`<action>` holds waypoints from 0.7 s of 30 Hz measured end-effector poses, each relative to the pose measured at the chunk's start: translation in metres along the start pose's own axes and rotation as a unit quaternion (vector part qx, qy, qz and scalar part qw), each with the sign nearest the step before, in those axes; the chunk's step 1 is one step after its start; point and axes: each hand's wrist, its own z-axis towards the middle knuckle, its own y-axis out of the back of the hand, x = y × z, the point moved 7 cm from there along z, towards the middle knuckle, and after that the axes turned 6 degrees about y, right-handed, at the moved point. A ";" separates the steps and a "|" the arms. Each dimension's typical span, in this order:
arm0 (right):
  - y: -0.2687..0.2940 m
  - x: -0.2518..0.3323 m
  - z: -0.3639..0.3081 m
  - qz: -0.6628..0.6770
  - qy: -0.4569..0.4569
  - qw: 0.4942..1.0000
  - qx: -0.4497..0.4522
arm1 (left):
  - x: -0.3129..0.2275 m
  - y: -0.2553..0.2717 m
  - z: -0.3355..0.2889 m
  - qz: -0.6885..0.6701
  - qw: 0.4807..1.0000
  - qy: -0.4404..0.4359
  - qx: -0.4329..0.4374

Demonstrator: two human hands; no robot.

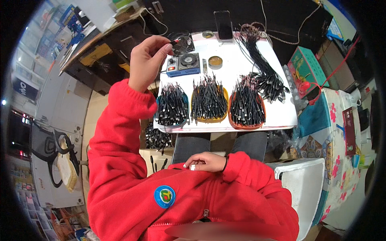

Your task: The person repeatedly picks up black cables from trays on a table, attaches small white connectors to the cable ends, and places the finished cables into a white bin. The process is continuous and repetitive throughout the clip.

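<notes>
My left hand (147, 60) is raised over the table's far left corner. Thumb and fingers pinch a short black cable (174, 41) with a reddish tip. Just below it stands a small blue-and-grey solder pot (183, 65) with a lit red switch. A round tin of amber paste (215, 61) is beside the pot. Along the near edge, short black cables with metal plugs fill a blue basket (185, 120), a yellow basket (227, 98) and an orange basket (245, 127). My right hand (207, 162) lies on my lap, fingers loosely stretched, with white wraps on the fingertips.
A long bundle of black cables (267, 76) drapes over the right of the white table (281, 120). At the back are a black fan (183, 42) and an upright phone (223, 25). More cables (157, 137) hang below the left edge. A white bin (303, 186) stands right.
</notes>
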 end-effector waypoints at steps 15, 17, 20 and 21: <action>-0.047 0.259 -0.059 -0.244 0.353 0.850 -0.306 | -0.211 -0.047 -0.169 -0.381 0.887 -0.171 0.195; -0.052 0.253 -0.080 -0.194 0.288 0.867 -0.356 | -0.219 -0.076 -0.182 -0.384 0.891 -0.165 0.180; -0.048 0.259 -0.157 -0.209 0.218 0.843 -0.445 | -0.205 -0.095 -0.189 -0.373 0.906 -0.150 0.132; -0.050 0.270 -0.194 -0.189 0.248 0.824 -0.473 | -0.192 -0.092 -0.186 -0.360 0.914 -0.144 0.121</action>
